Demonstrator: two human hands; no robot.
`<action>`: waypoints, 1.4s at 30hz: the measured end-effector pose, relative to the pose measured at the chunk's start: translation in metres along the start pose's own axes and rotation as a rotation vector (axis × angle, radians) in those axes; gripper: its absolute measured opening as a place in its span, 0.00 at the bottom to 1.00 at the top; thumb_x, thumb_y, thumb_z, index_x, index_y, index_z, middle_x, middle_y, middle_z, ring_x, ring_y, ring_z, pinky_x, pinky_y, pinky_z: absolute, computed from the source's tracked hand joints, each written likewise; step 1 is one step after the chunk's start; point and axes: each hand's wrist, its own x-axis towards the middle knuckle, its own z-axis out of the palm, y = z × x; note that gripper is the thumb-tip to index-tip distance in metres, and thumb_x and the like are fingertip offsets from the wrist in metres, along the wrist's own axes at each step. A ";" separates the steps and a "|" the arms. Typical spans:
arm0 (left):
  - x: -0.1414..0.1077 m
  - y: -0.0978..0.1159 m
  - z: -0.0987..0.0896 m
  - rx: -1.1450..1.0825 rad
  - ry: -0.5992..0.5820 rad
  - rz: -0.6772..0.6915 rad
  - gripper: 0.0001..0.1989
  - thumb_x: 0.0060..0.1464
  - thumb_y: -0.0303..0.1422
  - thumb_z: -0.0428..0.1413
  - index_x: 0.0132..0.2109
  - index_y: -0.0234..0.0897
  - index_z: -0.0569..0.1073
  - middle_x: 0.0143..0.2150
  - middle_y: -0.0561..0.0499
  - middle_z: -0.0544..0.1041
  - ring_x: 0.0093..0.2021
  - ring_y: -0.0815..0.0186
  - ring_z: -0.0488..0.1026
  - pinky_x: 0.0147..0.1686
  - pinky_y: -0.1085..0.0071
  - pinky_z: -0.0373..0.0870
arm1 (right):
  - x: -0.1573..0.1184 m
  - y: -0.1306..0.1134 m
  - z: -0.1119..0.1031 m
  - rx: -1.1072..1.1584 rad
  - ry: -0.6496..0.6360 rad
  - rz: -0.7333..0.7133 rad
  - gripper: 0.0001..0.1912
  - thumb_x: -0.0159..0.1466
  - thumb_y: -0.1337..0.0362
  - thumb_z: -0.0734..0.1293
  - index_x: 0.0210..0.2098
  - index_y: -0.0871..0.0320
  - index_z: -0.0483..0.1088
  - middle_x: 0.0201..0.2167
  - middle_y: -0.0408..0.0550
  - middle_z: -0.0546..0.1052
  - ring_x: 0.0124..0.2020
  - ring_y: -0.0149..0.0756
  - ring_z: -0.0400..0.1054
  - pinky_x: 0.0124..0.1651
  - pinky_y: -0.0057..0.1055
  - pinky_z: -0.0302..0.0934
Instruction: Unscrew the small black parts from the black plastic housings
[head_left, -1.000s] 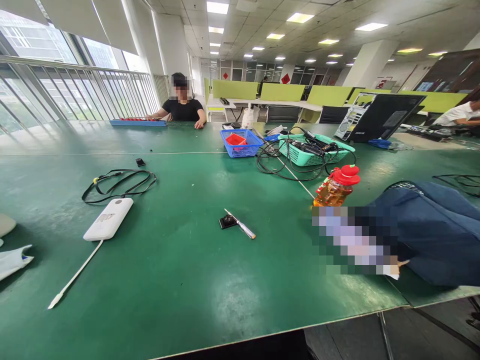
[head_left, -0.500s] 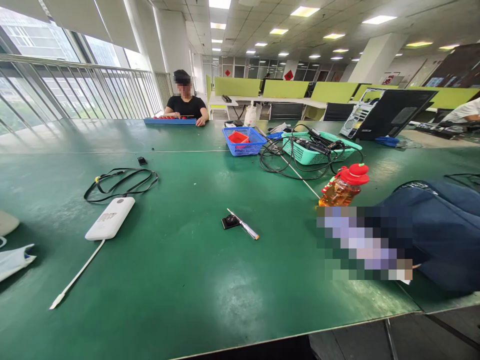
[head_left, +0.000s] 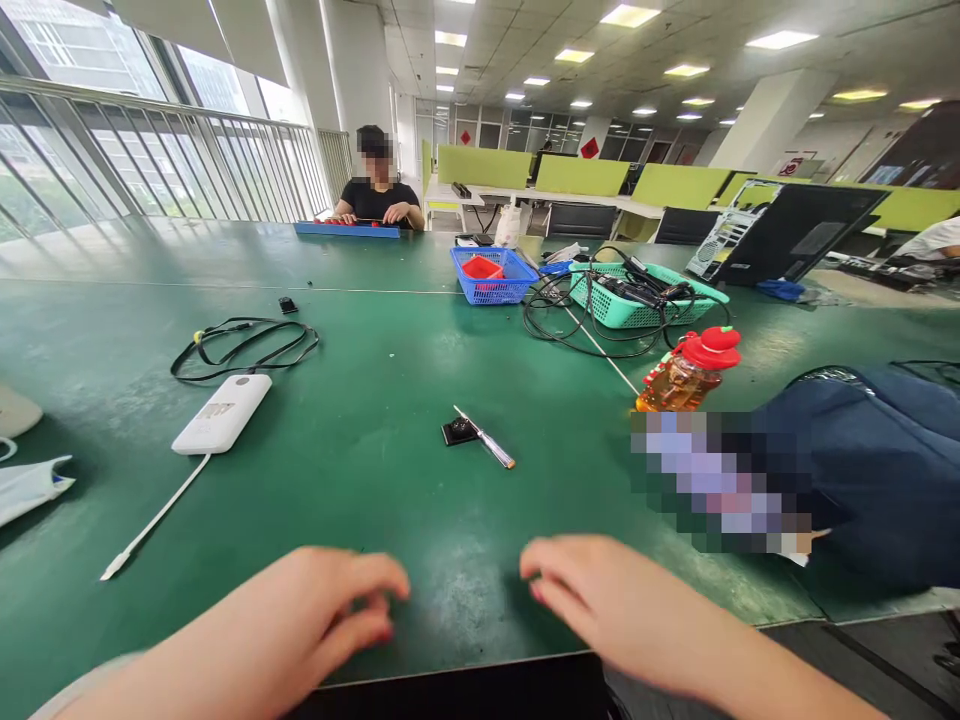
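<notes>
Left hand: newly in view, absent half a second ago; held over the near part of the green table; released, with fingers loosely bent and thumb apart; gripping nothing visible; slightly blurred; contact with surface, cannot tell
Right hand: likewise newly in view, facing the left hand across a gap; released, with fingers curled and thumb separate; gripping nothing visible
Screwdriver: lying on the table beyond both hands, between their lines; with shaft across the black piece and handle end toward the right hand; untouched
Black piece: on the table, partly under the shaft; same pairing as a second ago
Power bank: beyond the left hand, to the left; with white cable attached; unmoved
Bottle: upright at right, near the dark bag
Co-worker: across the table, now with both hands at the blue tray
Hands and screwdriver: brought nearer together, by judgement; nothing yet taken up
</notes>
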 end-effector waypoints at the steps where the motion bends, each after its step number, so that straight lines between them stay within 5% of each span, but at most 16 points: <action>1: 0.022 0.006 -0.007 -0.035 0.037 0.024 0.12 0.62 0.39 0.50 0.45 0.45 0.77 0.35 0.55 0.80 0.31 0.68 0.75 0.32 0.74 0.68 | 0.021 0.001 -0.008 -0.005 0.122 0.051 0.11 0.72 0.61 0.58 0.42 0.53 0.72 0.37 0.46 0.78 0.38 0.37 0.73 0.42 0.35 0.64; 4: 0.096 0.009 -0.015 -0.016 0.296 0.109 0.16 0.60 0.40 0.51 0.53 0.42 0.73 0.46 0.50 0.80 0.39 0.63 0.77 0.41 0.67 0.72 | 0.082 0.007 -0.023 -0.119 0.381 0.201 0.10 0.70 0.59 0.60 0.46 0.57 0.69 0.40 0.50 0.77 0.36 0.39 0.73 0.38 0.34 0.61; 7: 0.158 -0.006 -0.006 0.147 0.454 0.220 0.20 0.57 0.32 0.55 0.57 0.37 0.70 0.58 0.43 0.74 0.57 0.55 0.71 0.59 0.57 0.66 | 0.125 0.016 -0.022 -0.223 0.366 0.289 0.13 0.68 0.57 0.64 0.46 0.61 0.68 0.43 0.55 0.76 0.39 0.43 0.74 0.35 0.33 0.60; 11: 0.196 -0.024 0.012 0.235 0.509 0.197 0.25 0.56 0.31 0.57 0.60 0.31 0.67 0.61 0.38 0.70 0.61 0.51 0.67 0.63 0.53 0.62 | 0.145 0.029 -0.008 -0.296 0.351 0.276 0.09 0.68 0.60 0.62 0.42 0.60 0.68 0.40 0.54 0.76 0.39 0.44 0.75 0.34 0.33 0.59; 16: 0.200 -0.034 0.018 0.192 0.545 0.254 0.19 0.58 0.28 0.54 0.57 0.37 0.70 0.59 0.43 0.71 0.59 0.55 0.68 0.63 0.55 0.64 | 0.142 0.043 0.000 -0.276 0.433 0.259 0.08 0.69 0.64 0.58 0.37 0.57 0.67 0.34 0.50 0.77 0.31 0.40 0.73 0.29 0.31 0.53; 20: 0.201 -0.042 0.012 0.098 0.528 0.244 0.19 0.56 0.29 0.55 0.55 0.37 0.71 0.57 0.43 0.72 0.56 0.56 0.70 0.60 0.56 0.67 | 0.143 0.052 -0.001 -0.047 0.580 0.260 0.06 0.68 0.61 0.61 0.37 0.55 0.67 0.24 0.42 0.74 0.24 0.35 0.68 0.26 0.29 0.51; 26: 0.205 -0.044 0.010 0.046 0.506 0.143 0.23 0.55 0.31 0.57 0.59 0.38 0.69 0.52 0.44 0.76 0.54 0.54 0.72 0.56 0.55 0.69 | 0.141 0.056 -0.002 0.408 0.968 0.019 0.07 0.63 0.58 0.66 0.35 0.55 0.70 0.25 0.41 0.75 0.23 0.32 0.66 0.29 0.28 0.60; 30: 0.205 -0.043 0.010 0.042 0.521 0.142 0.20 0.54 0.32 0.58 0.54 0.37 0.71 0.51 0.44 0.77 0.52 0.55 0.73 0.55 0.58 0.69 | 0.134 0.050 -0.003 0.378 1.156 -0.180 0.03 0.61 0.64 0.66 0.33 0.55 0.71 0.28 0.44 0.76 0.26 0.32 0.68 0.30 0.28 0.63; 37: 0.206 -0.041 0.009 0.053 0.521 0.162 0.14 0.54 0.31 0.56 0.49 0.39 0.74 0.49 0.47 0.78 0.50 0.56 0.73 0.52 0.60 0.70 | 0.123 0.040 0.002 0.194 1.118 -0.473 0.04 0.62 0.69 0.64 0.34 0.54 0.69 0.25 0.40 0.74 0.23 0.29 0.66 0.28 0.26 0.62; 42: 0.205 -0.040 0.009 0.043 0.528 0.178 0.13 0.55 0.32 0.55 0.48 0.39 0.74 0.48 0.47 0.78 0.49 0.56 0.73 0.52 0.59 0.70 | 0.123 0.039 0.003 0.142 1.075 -0.493 0.04 0.64 0.68 0.63 0.34 0.54 0.69 0.25 0.41 0.74 0.24 0.29 0.67 0.29 0.27 0.62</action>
